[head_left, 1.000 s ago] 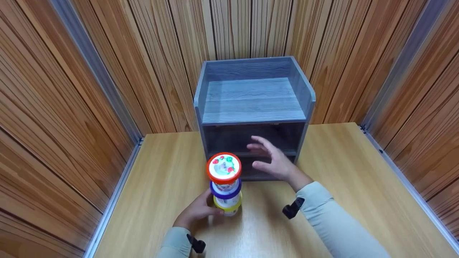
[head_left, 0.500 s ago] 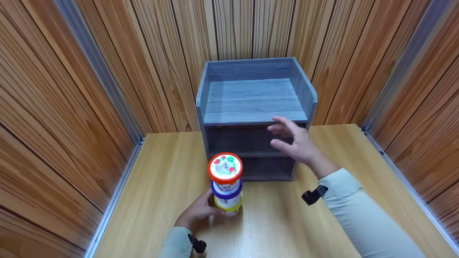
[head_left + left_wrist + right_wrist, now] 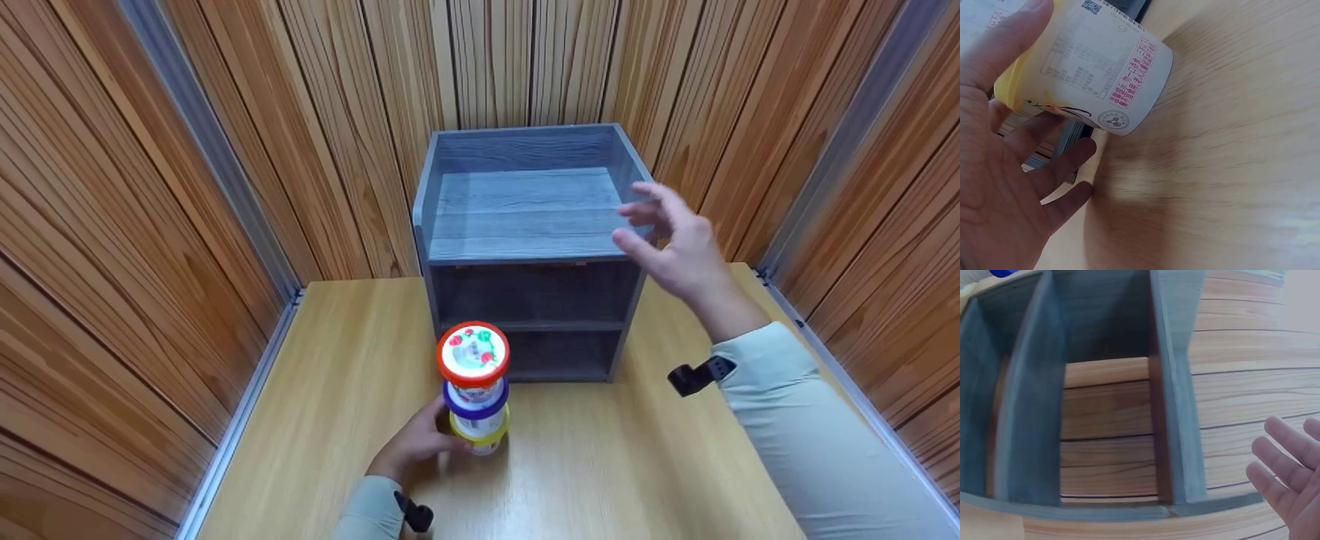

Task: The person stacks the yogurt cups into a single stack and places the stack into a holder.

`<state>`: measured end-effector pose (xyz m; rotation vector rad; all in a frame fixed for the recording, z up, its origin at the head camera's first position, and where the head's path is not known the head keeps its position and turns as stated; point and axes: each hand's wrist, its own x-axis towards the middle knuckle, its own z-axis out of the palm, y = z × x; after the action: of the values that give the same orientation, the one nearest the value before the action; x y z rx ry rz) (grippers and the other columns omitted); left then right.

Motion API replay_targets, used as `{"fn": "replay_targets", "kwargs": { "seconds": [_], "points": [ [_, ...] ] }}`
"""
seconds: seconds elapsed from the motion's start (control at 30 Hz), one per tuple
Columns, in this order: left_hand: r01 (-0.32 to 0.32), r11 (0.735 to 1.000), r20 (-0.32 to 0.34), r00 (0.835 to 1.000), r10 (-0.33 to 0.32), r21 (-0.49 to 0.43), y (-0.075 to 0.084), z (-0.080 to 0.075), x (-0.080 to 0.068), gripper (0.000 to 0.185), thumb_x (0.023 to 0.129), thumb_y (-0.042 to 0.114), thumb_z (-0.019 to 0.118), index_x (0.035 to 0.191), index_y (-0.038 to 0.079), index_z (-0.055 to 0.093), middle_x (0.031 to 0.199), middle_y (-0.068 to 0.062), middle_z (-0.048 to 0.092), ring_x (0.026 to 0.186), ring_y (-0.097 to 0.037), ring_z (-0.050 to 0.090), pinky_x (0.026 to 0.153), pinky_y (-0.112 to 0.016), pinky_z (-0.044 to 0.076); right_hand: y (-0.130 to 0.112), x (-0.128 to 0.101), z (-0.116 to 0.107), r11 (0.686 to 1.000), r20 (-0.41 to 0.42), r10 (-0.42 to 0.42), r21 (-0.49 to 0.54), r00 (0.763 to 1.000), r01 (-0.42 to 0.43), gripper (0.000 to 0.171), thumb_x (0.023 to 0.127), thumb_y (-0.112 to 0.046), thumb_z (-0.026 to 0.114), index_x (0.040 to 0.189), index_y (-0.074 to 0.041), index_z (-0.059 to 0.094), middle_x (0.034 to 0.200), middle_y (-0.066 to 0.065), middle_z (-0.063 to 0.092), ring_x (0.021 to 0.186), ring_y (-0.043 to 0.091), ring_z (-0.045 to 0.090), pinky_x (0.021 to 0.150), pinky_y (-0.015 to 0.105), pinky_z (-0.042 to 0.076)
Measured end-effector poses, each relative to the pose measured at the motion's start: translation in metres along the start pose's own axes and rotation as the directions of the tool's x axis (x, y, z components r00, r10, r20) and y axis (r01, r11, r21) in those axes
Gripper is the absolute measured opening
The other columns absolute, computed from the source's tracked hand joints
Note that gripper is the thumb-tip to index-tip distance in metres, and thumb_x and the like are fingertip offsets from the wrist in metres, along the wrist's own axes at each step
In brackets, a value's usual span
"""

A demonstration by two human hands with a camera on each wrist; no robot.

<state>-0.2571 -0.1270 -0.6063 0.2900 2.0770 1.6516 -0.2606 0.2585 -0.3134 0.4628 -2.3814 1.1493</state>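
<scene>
Three white tubs stand stacked in the head view: a red-lidded tub [image 3: 472, 354] on top, a purple-lidded tub [image 3: 480, 421] in the middle and a yellow-lidded tub [image 3: 487, 447] at the bottom. My left hand [image 3: 411, 444] holds the lowest one from the left, thumb in front. The left wrist view shows the thumb by the yellow rim of that printed tub [image 3: 1095, 67], with the lower fingers spread off it. Holding nothing, my right hand [image 3: 682, 251] hovers at the right side of the grey shelf unit [image 3: 525, 217], fingers loosely bent.
The shelf unit has an open top tray and two compartments below, facing me behind the tubs. It stands on a wooden table [image 3: 360, 352]. Wood-panelled walls [image 3: 360, 135] with metal corner strips [image 3: 217, 150] enclose the table at the back and sides.
My right hand has risen and moved right, from in front of the compartments beside the stack to the unit's upper right side. My left hand and the stacked tubs have stayed put.
</scene>
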Motion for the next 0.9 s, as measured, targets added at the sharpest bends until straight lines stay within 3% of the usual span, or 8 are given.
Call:
{"fn": "replay_targets", "kwargs": {
  "seconds": [0.27, 0.5, 0.67, 0.9],
  "points": [
    [-0.029, 0.999, 0.017, 0.999, 0.03, -0.035, -0.002, 0.0, 0.0, 0.089, 0.068, 0.023, 0.094, 0.143, 0.038, 0.05, 0.144, 0.007, 0.053, 0.136, -0.028, 0.043, 0.118, -0.066, 0.018, -0.001, 0.006, -0.015, 0.996, -0.063, 0.067, -0.047, 0.996, -0.07, 0.065, 0.096, -0.044, 0.066, 0.15, -0.016, 0.043, 0.133, 0.003, 0.064, 0.122, 0.022, 0.057, 0.098, 0.046, 0.046],
    [-0.075, 0.997, 0.014, 0.997, 0.075, -0.001, -0.005, 0.001, 0.001, 0.086, 0.07, 0.026, 0.094, 0.143, 0.037, 0.05, 0.141, 0.006, 0.056, 0.129, -0.027, 0.05, 0.115, -0.062, 0.028, 0.005, 0.011, -0.023, 0.989, -0.099, 0.105, -0.092, 0.99, -0.114, 0.069, 0.094, -0.052, 0.065, 0.15, -0.018, 0.043, 0.139, 0.005, 0.059, 0.123, 0.027, 0.054, 0.1, 0.05, 0.046],
    [-0.066, 0.998, 0.005, 0.998, 0.066, -0.007, -0.007, 0.001, 0.002, 0.085, 0.07, 0.029, 0.094, 0.143, 0.037, 0.05, 0.14, 0.006, 0.056, 0.127, -0.026, 0.051, 0.115, -0.06, 0.03, 0.014, 0.014, -0.024, 0.969, -0.059, 0.187, -0.154, 0.981, -0.194, 0.082, 0.091, -0.059, 0.064, 0.157, -0.019, 0.034, 0.151, 0.011, 0.046, 0.135, 0.035, 0.045, 0.106, 0.062, 0.04],
    [-0.065, 0.998, -0.005, 0.998, 0.065, -0.009, -0.006, 0.003, 0.0, 0.083, 0.071, 0.029, 0.093, 0.142, 0.037, 0.051, 0.14, 0.005, 0.056, 0.125, -0.028, 0.052, 0.113, -0.059, 0.033, 0.027, 0.019, -0.012, 0.936, 0.025, 0.255, -0.259, 0.967, -0.241, 0.098, 0.09, -0.065, 0.062, 0.163, -0.023, 0.013, 0.16, 0.015, 0.033, 0.146, 0.04, 0.032, 0.111, 0.069, 0.03]
  ]
}}
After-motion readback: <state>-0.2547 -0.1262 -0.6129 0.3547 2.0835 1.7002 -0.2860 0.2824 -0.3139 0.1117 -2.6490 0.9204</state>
